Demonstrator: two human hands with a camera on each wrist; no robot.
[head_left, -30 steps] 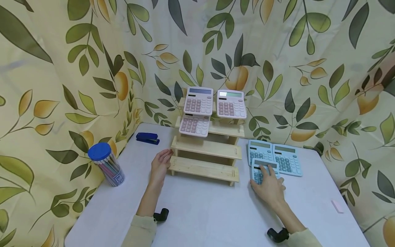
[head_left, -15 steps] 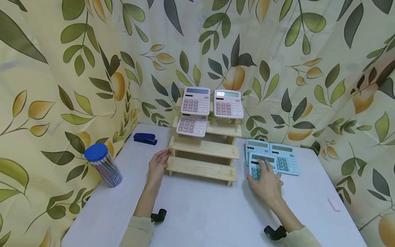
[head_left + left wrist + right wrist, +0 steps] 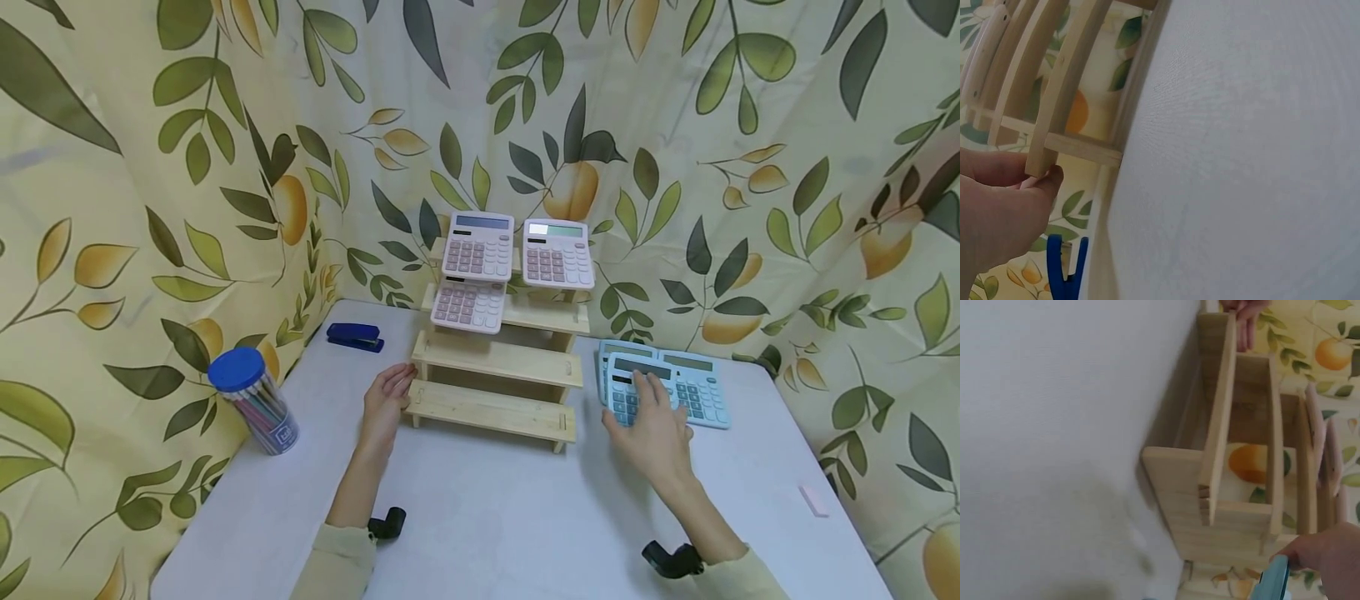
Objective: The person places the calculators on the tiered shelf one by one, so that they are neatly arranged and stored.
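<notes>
Head view: a white table [image 3: 510, 517] fills the lower half of the frame, with leaf-print curtains behind it. At centre stands a stepped wooden rack [image 3: 498, 367]; three pink calculators [image 3: 477, 246] sit on its upper steps. The left hand [image 3: 386, 400], left of centre, rests on the table with its fingers straight and close together, the fingertips touching the left end of the rack's lowest step. The right hand [image 3: 651, 429], right of centre, grips a blue calculator [image 3: 628, 387]: the fingers lie over its keys and the thumb sits at its left edge. That calculator is tilted up, over two more blue calculators [image 3: 693, 387] that lie flat on the table just right of the rack. A blue stapler [image 3: 355, 336] lies at the upper left of the table, and a blue-lidded tub of pencils [image 3: 255, 400] stands near the left edge. A pink eraser [image 3: 813, 501] lies at the far right.

Left wrist view: the left hand [image 3: 997, 215] fills the lower left corner, its thumb tip touching the end of a rack slat [image 3: 1063, 94]. The other fingers are out of sight. The stapler [image 3: 1065, 269] shows at the bottom.

Right wrist view: the rack [image 3: 1235, 481] runs down the middle right. The right hand [image 3: 1329, 556] sits in the lower right corner, curled on the blue calculator's edge [image 3: 1272, 582]. The left hand's fingertips [image 3: 1246, 319] touch the rack at the top.
</notes>
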